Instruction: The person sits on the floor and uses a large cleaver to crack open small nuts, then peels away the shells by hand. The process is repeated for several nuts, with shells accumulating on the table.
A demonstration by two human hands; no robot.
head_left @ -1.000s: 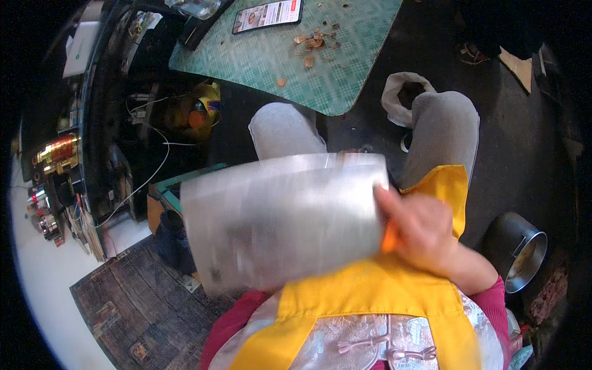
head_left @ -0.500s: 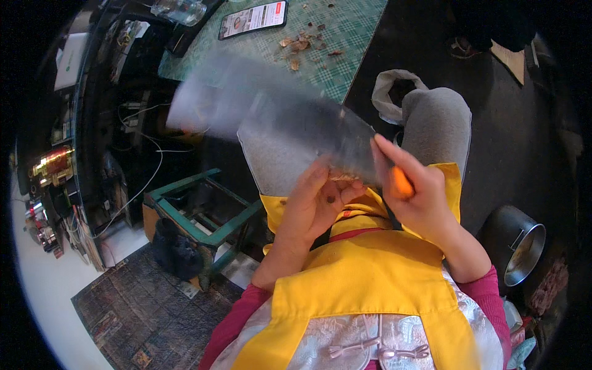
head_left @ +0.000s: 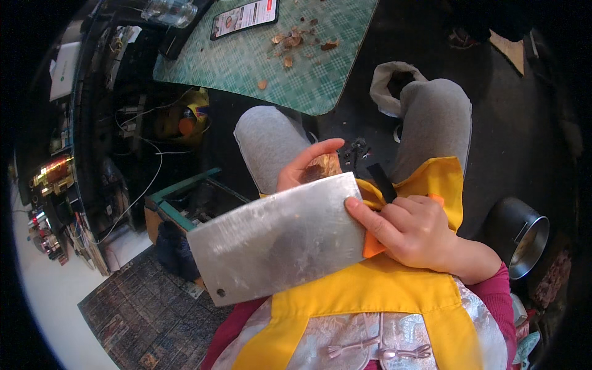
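My right hand (head_left: 419,231) is closed round the orange handle of a wide metal cleaver (head_left: 277,240). Its index finger lies along the flat of the blade. The blade stretches left above my yellow apron, its broad face turned up and a small hole near its far corner. Behind the blade's upper edge, my left hand (head_left: 299,165) curls round a brown, rough-skinned lump (head_left: 325,164) whose kind I cannot make out. The blade hides most of that hand, and whether the edge touches the lump does not show.
Ahead stands a table with a green checked cover (head_left: 216,68), bearing a phone (head_left: 245,18) and brown peel scraps (head_left: 293,40). A white bag (head_left: 381,92) sits open by my right knee. A metal pot (head_left: 518,240) is at right, a green stool frame (head_left: 185,194) at left.
The cleaver has swung down toward me from above my left hand, and its flat face now covers most of that hand. A brown scrap now shows near the table's front edge.
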